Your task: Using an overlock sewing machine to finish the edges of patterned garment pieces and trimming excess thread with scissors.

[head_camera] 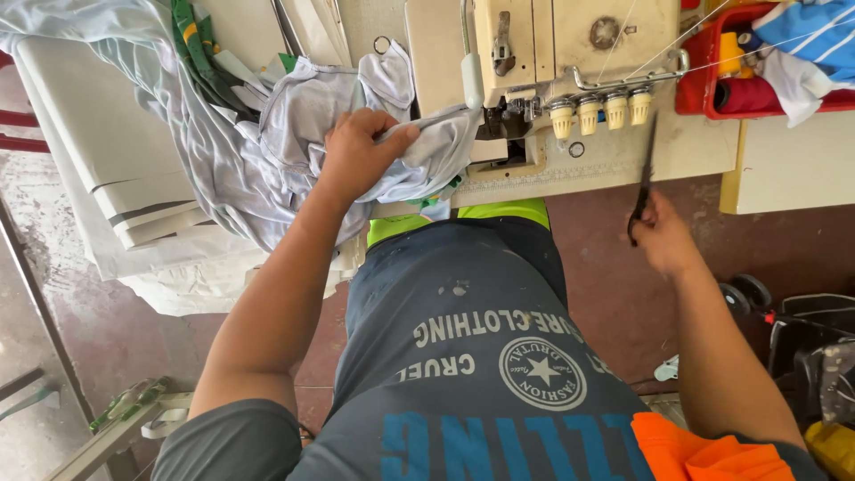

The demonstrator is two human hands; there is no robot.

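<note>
My left hand (356, 153) grips a bunched piece of pale lilac-white fabric (294, 134) on the table, just left of the cream sewing machine (552, 62) and its needle area. The cloth trails off to the left over the table edge. My right hand (663, 233) is held lower, to the right of the machine and off the table, closed on a pair of dark scissors (643, 183) whose blades point up toward the machine's tension knobs (601, 111).
A red tray (704, 85) with thread spools and blue-white cloth sits at the back right. Folded white fabric pieces (107, 151) are stacked at the left, with green-yellow cloth (200, 49) behind. A dark wheeled stand (802, 330) stands on the floor at the right.
</note>
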